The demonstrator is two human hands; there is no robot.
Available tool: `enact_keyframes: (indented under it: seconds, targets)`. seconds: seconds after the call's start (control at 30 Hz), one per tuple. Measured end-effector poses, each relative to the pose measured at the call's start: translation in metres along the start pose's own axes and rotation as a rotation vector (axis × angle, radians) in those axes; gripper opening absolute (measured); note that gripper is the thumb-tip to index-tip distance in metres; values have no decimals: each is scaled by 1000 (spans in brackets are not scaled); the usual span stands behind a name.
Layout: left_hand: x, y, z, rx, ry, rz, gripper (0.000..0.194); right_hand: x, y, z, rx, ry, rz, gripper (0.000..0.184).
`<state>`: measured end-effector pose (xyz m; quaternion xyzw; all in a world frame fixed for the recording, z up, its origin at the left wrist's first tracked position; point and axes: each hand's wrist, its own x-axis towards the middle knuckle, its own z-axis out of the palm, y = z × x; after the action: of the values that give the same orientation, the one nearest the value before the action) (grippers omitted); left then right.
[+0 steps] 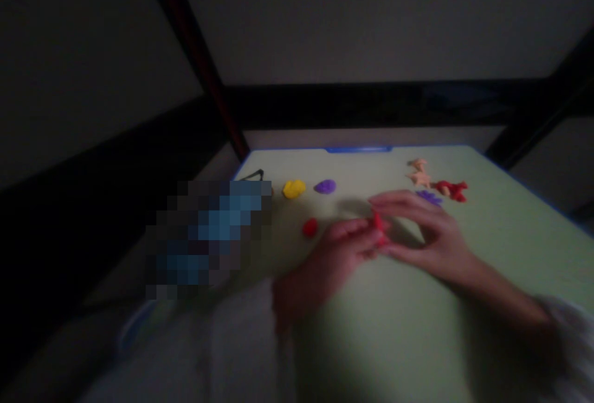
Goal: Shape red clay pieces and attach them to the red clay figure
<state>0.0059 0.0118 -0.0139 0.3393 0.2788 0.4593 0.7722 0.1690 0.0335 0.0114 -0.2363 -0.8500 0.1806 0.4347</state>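
Observation:
My left hand [346, 245] is closed in a pinch on a small red piece of what looks like modelling clay [379, 229], above the table. My right hand [427, 229] curves around the piece's right side, thumb and fingers spread apart. Its thumb tip is by the lower end of the piece and its fingertips are just above the upper end; blur hides whether they touch. A red lump [310, 227] lies left of my left hand. Farther back are a yellow lump [294, 189] and a purple lump [325, 187].
The pale table [371, 341] has a blue rim. Beyond my right hand lie peach star-like pieces [420, 178], red shaped pieces [452, 190] and a purple spiky piece [429, 197]. At the left edge, a pixelated blue area [223, 217] hides what is there.

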Motion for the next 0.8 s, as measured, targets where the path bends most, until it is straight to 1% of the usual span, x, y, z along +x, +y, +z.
enact_keyframes:
  seconds: [0.1, 0.2, 0.33, 0.43, 0.53, 0.6, 0.7, 0.8]
  targets:
    - [1, -1, -3, 34, -37, -16, 19, -1, 0, 0, 6, 3, -2, 42]
    - [0, -1, -1, 62, -54, -36, 22, -1, -1, 0, 12, -7, 4, 42]
    - [-3, 2, 3, 78, -22, -23, 19, -1, 0, 0, 36, -35, 30, 47]
    - [-3, 4, 1, 174, 21, -39, 19, -1, 3, 0, 141, -59, 94, 51]
    - [-3, 4, -4, 251, 41, -14, 21, -2, 6, 1, 260, -59, 171, 47]
    - [-2, 4, -6, 264, 52, 18, 22, -2, 7, 1, 314, -32, 225, 44]
    - [-2, 3, -4, 230, 69, 29, 19, -3, 7, 1, 366, 22, 317, 36]
    - [-3, 6, 3, 136, 33, 34, 18, -1, 6, 1, 387, 56, 398, 29]
